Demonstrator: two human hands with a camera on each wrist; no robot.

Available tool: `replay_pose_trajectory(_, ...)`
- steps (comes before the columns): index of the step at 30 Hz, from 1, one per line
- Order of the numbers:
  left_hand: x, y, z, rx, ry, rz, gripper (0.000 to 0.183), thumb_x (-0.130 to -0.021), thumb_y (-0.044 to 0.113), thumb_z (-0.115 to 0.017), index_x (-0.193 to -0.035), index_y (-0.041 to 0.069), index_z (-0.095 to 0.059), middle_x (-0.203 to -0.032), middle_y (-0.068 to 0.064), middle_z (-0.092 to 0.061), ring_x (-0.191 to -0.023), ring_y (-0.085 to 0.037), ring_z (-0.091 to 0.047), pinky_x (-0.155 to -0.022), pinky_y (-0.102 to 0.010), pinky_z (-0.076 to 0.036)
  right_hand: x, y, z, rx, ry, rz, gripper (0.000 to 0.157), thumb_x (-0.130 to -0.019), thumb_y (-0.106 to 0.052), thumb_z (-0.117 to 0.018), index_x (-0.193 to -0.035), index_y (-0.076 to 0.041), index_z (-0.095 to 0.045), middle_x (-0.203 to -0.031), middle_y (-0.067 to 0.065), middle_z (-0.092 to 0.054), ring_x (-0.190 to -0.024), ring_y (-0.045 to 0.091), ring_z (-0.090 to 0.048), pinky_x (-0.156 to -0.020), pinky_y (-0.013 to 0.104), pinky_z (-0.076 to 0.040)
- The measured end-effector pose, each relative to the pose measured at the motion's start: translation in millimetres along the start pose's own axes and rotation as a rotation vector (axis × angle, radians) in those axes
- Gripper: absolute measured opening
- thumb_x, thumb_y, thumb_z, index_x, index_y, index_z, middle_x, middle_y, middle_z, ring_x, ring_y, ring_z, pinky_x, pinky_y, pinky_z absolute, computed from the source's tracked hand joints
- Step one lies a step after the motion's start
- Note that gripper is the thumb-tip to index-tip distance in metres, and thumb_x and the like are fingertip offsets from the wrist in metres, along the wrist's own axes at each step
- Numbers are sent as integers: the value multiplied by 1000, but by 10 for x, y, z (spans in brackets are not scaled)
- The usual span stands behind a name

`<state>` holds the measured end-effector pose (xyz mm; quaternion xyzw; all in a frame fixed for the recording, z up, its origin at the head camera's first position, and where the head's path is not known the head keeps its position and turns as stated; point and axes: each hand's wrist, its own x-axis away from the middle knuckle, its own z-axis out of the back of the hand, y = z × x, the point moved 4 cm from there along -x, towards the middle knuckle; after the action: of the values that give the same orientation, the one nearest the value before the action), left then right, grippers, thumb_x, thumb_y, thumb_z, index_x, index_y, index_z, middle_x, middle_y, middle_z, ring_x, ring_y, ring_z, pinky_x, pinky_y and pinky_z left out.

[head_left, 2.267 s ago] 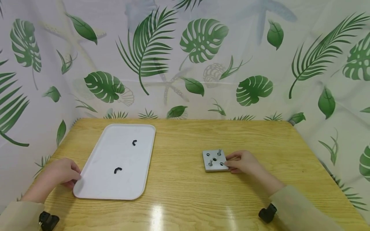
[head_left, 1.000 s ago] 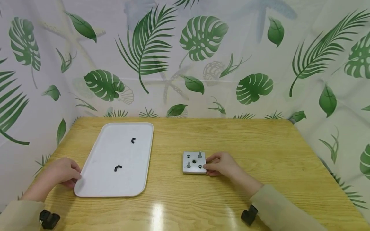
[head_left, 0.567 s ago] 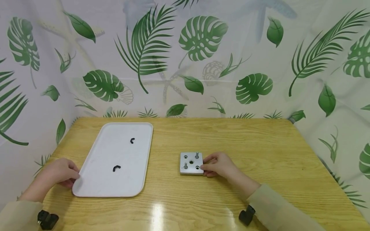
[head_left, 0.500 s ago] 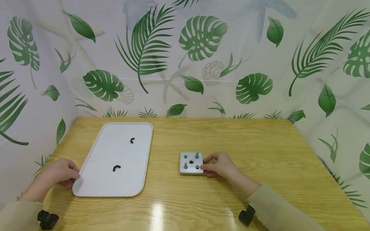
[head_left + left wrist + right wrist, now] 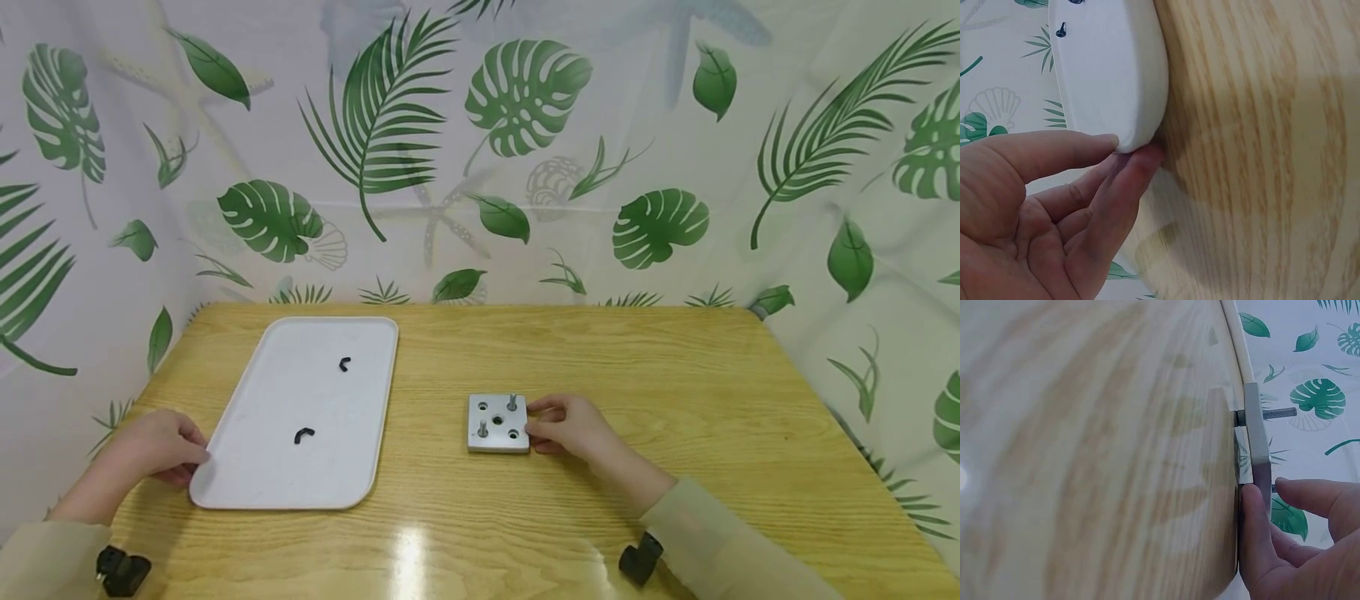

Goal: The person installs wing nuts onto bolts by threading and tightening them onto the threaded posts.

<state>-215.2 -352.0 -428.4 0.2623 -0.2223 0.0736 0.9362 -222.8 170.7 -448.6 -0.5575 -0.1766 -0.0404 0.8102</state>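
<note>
Head view: the left hand (image 5: 161, 446) pinches the tray (image 5: 262, 400) at its near corner, thumb over the rim and a finger below it. The right hand (image 5: 573, 425) holds the metal plate (image 5: 500, 440) by its nearest edge, one finger under and the thumb above; how firmly the thumb presses I cannot tell. The plate sits on the worktop (image 5: 660, 358), just inward of the right fingers.

To handle the plate well, I would keep the right fingers low on that edge, clear of the upright bolts, hold it level, and let the left fingers steady the tray without tipping it.

Counted: one tray; two black bent pieces, the nearer one (image 5: 303, 435) inward of the left fingers and the other (image 5: 345, 364) farther off beyond them; one plate, bearing two bolts (image 5: 513, 402) (image 5: 483, 429) and three holes (image 5: 513, 433).
</note>
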Motion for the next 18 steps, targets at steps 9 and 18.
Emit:
replay_pose_trajectory(9,-16,7,113,5,59,-80,22,-101,9,-60,-90,-8,-66,-73,-7,-69,-65,-14,-67,-62,-32,-62,-32,-4,-10,-39,3,4,47,-100,2,-67,-145,11,-55,-115,23,-71,-85,12,-72,-78,30,-67)
replay_pose_trajectory(18,-99,253,184,48,60,-105,28,-107,14,-60,-107,-13,-66,-81,-11,-73,-69,-14,-68,-66,-31,-64,-48,-36,-33,-49,18,-27,52,-100,2,-68,-149,7,-53,-116,21,-68,-84,11,-70,-75,27,-66)
